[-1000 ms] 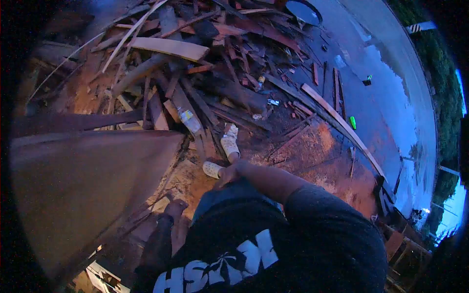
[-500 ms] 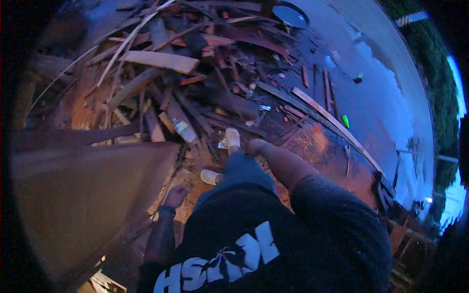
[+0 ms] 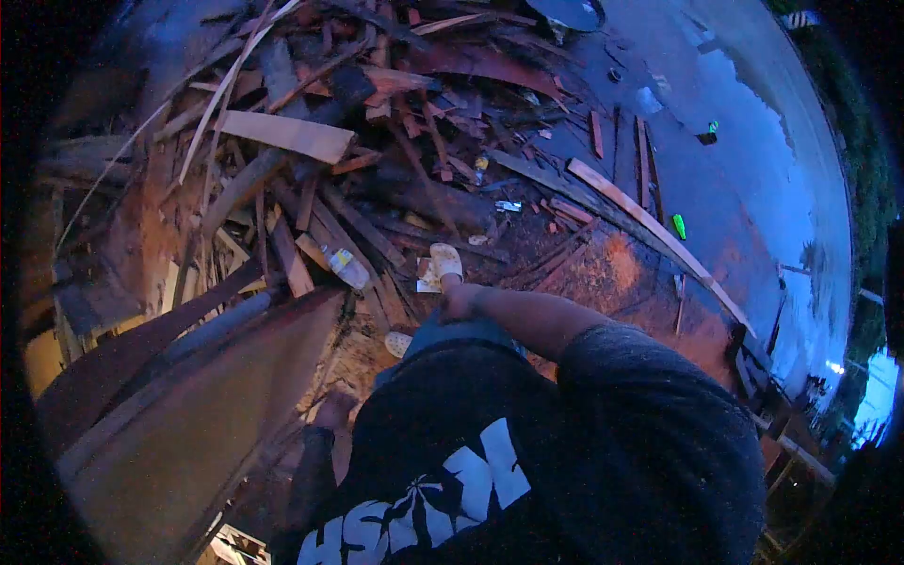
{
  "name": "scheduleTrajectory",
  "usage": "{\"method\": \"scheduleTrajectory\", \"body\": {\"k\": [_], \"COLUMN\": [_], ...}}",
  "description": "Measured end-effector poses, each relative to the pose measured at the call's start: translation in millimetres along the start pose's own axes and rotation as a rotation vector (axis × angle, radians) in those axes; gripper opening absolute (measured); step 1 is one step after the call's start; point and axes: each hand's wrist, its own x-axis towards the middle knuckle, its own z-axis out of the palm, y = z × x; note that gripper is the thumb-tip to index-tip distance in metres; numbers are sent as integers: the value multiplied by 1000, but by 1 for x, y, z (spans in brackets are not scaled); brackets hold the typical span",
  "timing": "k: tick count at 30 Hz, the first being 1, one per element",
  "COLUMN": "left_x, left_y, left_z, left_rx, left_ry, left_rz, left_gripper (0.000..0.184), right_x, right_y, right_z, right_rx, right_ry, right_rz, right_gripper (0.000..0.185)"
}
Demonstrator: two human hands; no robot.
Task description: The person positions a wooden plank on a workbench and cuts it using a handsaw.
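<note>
My right hand (image 3: 460, 301) is in front of my body, by the top of the blue trousers (image 3: 461, 332) and close to one pale clog (image 3: 444, 259). Its fingers are not clear. Low on the left, my left hand (image 3: 335, 411) hangs beside the dark shirt, near the edge of a large brown panel (image 3: 226, 386); it is dim and blurred, and nothing can be made out in it. A second pale clog (image 3: 397, 344) shows between the hands. A clear plastic bottle (image 3: 347, 267) lies on boards ahead of my feet.
A heap of broken planks (image 3: 377, 169) spreads ahead, with a pale curved board (image 3: 287, 135) on top. A long plank (image 3: 659, 240) lies on the right by a green bottle (image 3: 679, 226). Wet pavement (image 3: 772, 188) runs along the right, and a round basin (image 3: 570, 11) stands at the top.
The view has shifted and turned. The brown panel at left has tilted, showing more wood behind it. My right hand has moved a little against my trousers; my left hand stays low on the left.
</note>
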Motion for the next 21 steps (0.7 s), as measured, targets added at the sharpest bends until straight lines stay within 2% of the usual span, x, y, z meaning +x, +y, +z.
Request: {"method": "scheduleTrajectory", "body": {"k": [2,4,6,8,9,12,15,17,19,21], "left_x": [48,80,89,91,81,60,19,-7,-33,-53], "left_y": [50,150,208,230,233,216,192,140,132,148], "left_z": [-40,-99,-129,-121,-114,-61,7,115,185,229], "left_rx": [-37,-457,-691,-661,-639,-648,-550,-391,-239,-100], "left_ry": [119,257,325,331,333,323,340,422,472,488], "left_rz": [45,-321,-261,-238,-225,-282,-440,-370,-382,-458], "left_gripper": [45,45,42,40,39,38,38,35,32,28], "right_x": [-7,-29,-39,-54,-59,-64,-34,-36,-20,58], "right_y": [42,76,118,163,178,199,214,160,112,147], "right_z": [-8,-30,-48,-53,-70,-113,-141,-159,-163,-157], "right_rx": [-16,-35,-147,-114,-197,-513,-792,-806,-865,-1047], "right_ry": [-21,-64,-124,48,20,-126,-227,-185,-167,-335], "right_rz": [34,50,10,249,251,101,-139,-28,-45,-317], "right_gripper": [62,63,62,60,56,45,36,36,36,40]}}
